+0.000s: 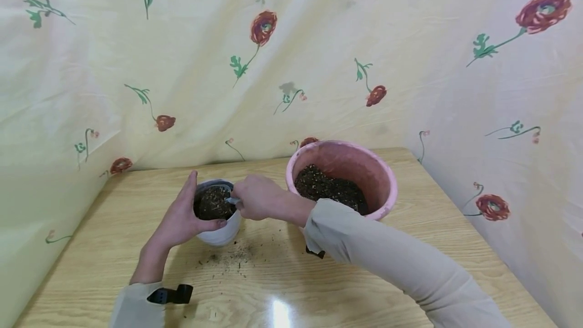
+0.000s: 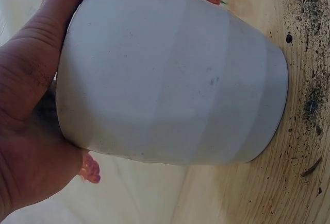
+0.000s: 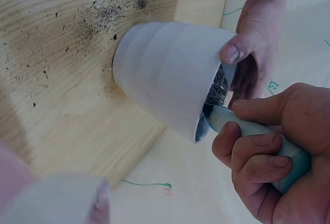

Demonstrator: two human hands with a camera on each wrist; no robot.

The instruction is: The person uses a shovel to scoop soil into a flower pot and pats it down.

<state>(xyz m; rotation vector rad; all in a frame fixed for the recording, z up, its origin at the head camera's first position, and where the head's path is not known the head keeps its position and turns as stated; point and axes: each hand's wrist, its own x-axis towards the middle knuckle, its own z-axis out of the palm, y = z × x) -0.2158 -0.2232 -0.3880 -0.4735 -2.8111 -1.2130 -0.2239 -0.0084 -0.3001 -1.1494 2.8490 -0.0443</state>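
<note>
A white flower pot (image 2: 154,74) stands on the table with dark soil (image 1: 214,204) inside. My left hand (image 1: 184,216) holds the pot at its rim, the thumb along the near side and the fingers round the left side. In my right hand (image 3: 278,157) is a small trowel (image 3: 247,126) with a pale grey and teal handle, gripped with the fingers curled round it. The trowel's blade dips inside the pot's rim, mostly hidden by the pot wall and soil.
Right of the pot stands a pink tub (image 1: 389,181) with dark soil in its bottom, partly behind my right forearm. Crumbs of spilled soil (image 1: 237,254) lie on the wooden table (image 1: 255,292) before the pot. A flowered cloth (image 1: 205,65) hangs behind and at the sides.
</note>
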